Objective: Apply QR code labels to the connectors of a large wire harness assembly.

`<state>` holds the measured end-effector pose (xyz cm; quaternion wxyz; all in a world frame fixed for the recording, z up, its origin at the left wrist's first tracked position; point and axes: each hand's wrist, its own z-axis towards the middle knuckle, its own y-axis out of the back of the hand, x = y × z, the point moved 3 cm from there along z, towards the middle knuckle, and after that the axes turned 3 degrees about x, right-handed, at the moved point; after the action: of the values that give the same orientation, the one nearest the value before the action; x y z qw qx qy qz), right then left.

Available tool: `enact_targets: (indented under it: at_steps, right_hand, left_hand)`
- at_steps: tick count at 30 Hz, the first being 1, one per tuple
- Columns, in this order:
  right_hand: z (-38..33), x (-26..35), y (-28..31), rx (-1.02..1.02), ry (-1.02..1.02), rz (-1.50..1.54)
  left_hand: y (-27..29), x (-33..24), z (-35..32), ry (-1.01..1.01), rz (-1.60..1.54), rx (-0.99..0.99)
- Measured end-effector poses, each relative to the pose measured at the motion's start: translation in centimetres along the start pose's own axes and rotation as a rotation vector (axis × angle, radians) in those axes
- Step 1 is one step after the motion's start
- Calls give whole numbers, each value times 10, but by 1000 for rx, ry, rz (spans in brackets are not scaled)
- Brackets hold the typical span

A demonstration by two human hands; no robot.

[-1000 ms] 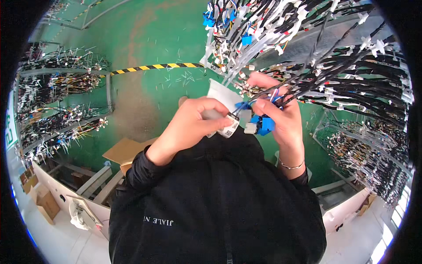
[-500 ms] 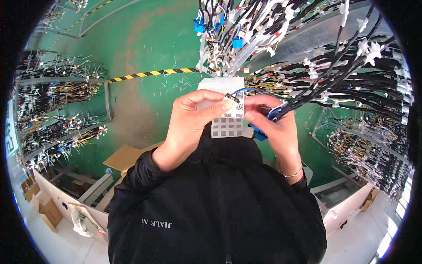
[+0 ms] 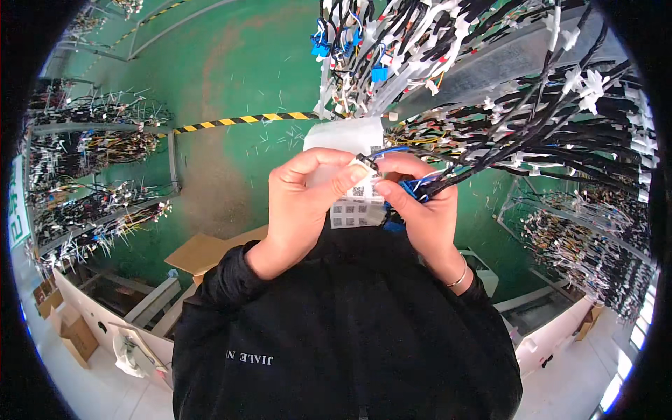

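Labelling step, by the look of it: left hand pinches a white label sheet at chest height, thumb on a small code label. Right hand is closed round a black wire bundle with blue connector. Next move likely needs the label wrapped squarely round the wire

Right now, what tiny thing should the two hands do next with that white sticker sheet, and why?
Probably peel one small square label free and press it round the black wire. The left hand holds the white sheet of square printed labels with its thumb on the top edge, while the right hand pinches the black wire bundle with the blue connector right against the sheet, so label and wire already meet.
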<state>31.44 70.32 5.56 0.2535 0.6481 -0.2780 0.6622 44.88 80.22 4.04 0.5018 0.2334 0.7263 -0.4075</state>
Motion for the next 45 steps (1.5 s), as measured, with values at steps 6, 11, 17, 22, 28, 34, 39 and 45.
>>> enact_targets:
  at_steps: [6, 11, 17, 22, 28, 34, 39, 45]
  right_hand:
    - [-2, 0, -7, -51, -112, 12]
    - [-5, -8, 1, -43, -229, 239]
    - [-2, -5, -4, 53, -356, 305]
    - [4, 4, -2, 50, -320, 356]
    - [11, 8, 26, 183, -373, 276]
    - [-7, 6, -6, 34, -254, 444]
    - [-9, 8, -12, -93, -154, 401]
    - [-14, 8, -13, -85, -108, 399]
  left_hand:
    - [0, -7, -5, -85, 192, 26]
    - [7, -17, -9, -171, 280, -41]
    - [7, -21, -16, -257, 377, -73]
    - [4, -31, -19, -428, 510, -101]
    - [9, -43, -11, -619, 817, -177]
    - [0, -21, -17, -212, 172, -8]
    - [0, -25, -27, -97, 167, 41]
    - [-4, -25, -28, -277, 381, 4]
